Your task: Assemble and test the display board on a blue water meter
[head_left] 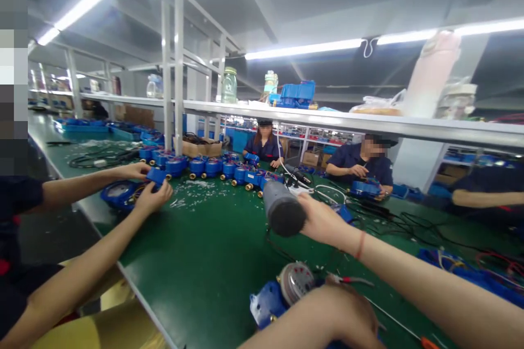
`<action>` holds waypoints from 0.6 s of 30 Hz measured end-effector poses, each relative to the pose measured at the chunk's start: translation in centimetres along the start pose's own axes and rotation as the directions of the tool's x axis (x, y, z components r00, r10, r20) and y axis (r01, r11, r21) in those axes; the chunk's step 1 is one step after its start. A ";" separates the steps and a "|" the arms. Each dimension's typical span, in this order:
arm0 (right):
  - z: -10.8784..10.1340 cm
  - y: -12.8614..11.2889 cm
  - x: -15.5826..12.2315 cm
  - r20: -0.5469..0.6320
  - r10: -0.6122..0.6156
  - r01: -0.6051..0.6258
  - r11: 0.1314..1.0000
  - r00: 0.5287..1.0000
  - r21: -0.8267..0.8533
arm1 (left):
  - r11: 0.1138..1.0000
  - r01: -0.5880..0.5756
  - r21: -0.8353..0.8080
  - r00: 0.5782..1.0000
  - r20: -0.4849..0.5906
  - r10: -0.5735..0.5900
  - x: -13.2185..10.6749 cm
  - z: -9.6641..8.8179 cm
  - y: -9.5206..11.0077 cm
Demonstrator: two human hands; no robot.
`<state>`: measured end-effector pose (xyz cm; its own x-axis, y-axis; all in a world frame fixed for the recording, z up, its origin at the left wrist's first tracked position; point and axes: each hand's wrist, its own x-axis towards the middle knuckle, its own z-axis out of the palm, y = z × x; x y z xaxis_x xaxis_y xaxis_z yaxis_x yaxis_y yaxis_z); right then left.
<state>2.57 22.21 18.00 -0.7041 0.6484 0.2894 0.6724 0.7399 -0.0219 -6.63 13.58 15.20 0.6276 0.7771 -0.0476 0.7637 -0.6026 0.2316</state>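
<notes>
My right hand [321, 219] is wrapped around a grey barrel-shaped heat gun [282, 210] and holds it up above the table; its round black end faces me. Low in the view, my left hand [347, 308] is bent over a blue water meter [268, 304], its fingers hidden under the back of the hand. The meter's round dial [297, 282] shows beside my left wrist. A tool with a red band and a metal tip [354, 280] lies just beyond that hand; its other end is hidden.
At left a co-worker's hands [153, 196] hold a blue part over another meter [123, 193]. A row of blue meters [213, 167] runs across the green table [196, 272]. Cables [403, 223] and an orange-handled screwdriver [428, 342] lie at right. A shelf [254, 110] spans overhead; people sit opposite.
</notes>
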 end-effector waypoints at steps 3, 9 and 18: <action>4.1 -3.2 4.4 0.090 -0.083 0.086 0.996 0.992 -0.031 | 0.990 0.141 0.029 0.960 -0.247 -0.130 -7.9 -3.4 -8.7; 11.4 -7.6 7.3 0.236 -0.232 0.247 0.969 0.944 -0.034 | 0.914 0.389 -0.117 0.589 -0.731 -0.344 -18.8 -5.0 -23.9; 13.3 -6.3 8.3 0.355 -0.357 0.353 0.932 0.864 0.079 | 0.859 0.063 -0.509 -0.054 -0.861 -0.506 -13.4 -5.0 -15.9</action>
<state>-10.50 25.30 7.79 -0.9295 0.3594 -0.0822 0.3602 0.9329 0.0060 -27.89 13.65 17.00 -0.5506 0.4192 0.7219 0.6185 -0.3760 0.6900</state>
